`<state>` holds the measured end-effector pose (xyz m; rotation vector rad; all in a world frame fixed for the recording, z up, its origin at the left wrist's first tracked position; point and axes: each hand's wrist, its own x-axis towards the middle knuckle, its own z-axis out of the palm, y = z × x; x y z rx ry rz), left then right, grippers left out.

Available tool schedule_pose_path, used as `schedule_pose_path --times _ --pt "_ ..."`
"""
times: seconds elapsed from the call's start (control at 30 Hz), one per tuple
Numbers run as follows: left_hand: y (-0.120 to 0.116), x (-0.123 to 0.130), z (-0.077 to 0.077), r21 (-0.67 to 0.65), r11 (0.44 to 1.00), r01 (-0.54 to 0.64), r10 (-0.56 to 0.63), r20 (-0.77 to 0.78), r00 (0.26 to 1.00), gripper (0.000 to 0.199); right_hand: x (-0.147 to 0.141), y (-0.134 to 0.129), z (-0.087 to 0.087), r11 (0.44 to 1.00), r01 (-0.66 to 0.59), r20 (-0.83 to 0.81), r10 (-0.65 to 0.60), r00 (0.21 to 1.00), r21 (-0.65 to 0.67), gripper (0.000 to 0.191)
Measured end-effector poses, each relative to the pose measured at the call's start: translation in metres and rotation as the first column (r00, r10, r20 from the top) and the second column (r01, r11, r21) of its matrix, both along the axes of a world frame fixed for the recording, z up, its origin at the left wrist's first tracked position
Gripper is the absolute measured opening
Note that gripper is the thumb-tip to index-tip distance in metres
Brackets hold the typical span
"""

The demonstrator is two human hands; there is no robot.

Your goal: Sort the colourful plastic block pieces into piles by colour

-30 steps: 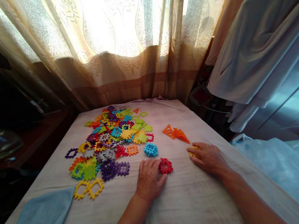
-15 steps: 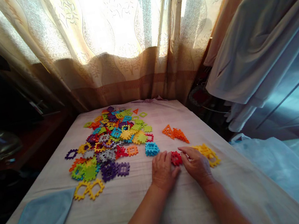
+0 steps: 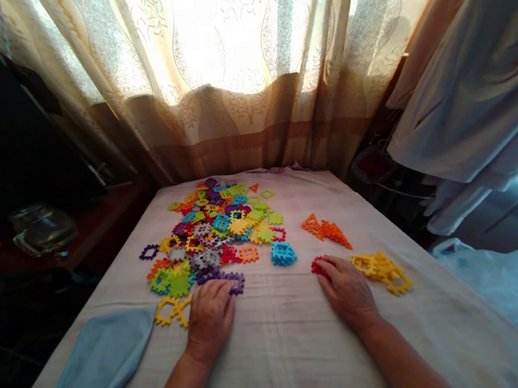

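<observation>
My left hand (image 3: 211,315) lies at the near edge of the big heap, its fingers curled together over purple square interlocking tiles (image 3: 237,282). Part of the purple tiles is covered by that hand. Farther right, my right hand (image 3: 350,290) is closed over a small stack of red interlocking tiles (image 3: 319,264), which shows only at the fingertips. Just right of it lies a pile of yellow frame tiles (image 3: 383,271). A stack of light-blue tiles (image 3: 283,254) sits between the hands, a bit farther away.
A heap of mixed coloured tiles (image 3: 214,225) covers the far left of the cloth-covered table (image 3: 289,362). Orange triangle pieces (image 3: 325,230) lie at right. A blue cloth (image 3: 91,377) lies at the left edge. A glass jug (image 3: 43,229) stands beyond the table, and a plastic bag (image 3: 500,285) lies right.
My left hand has left the red stack and moved left to the purple tiles. My right hand has closed over the red tiles. The view has turned slightly left.
</observation>
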<state>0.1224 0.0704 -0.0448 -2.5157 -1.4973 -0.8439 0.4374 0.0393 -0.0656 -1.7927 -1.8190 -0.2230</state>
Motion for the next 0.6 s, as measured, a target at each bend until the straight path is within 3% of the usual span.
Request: schedule_pose_path --times 0.1,0.23,0.43,0.6 --pt "0.008 -0.017 0.003 0.047 0.997 -0.066 0.067 -0.028 0.997 0.026 -0.009 0.0 0.001 0.999 0.007 -0.007 -0.007 1.0 0.042 0.029" --pt "0.011 -0.026 -0.002 0.07 0.988 -0.136 0.14 -0.064 0.988 0.03 -0.033 -0.011 0.001 0.989 -0.127 -0.054 0.131 0.99 0.082 0.026" --pt "0.01 -0.031 -0.015 0.075 0.957 -0.279 0.282 -0.04 0.958 0.047 -0.073 -0.019 0.004 0.953 -0.3 -0.135 0.292 0.947 -0.047 0.027" --pt "0.009 -0.034 -0.018 0.08 0.954 -0.288 0.291 -0.038 0.956 0.044 -0.11 0.006 0.017 0.922 -0.363 -0.146 0.344 0.928 -0.133 0.036"
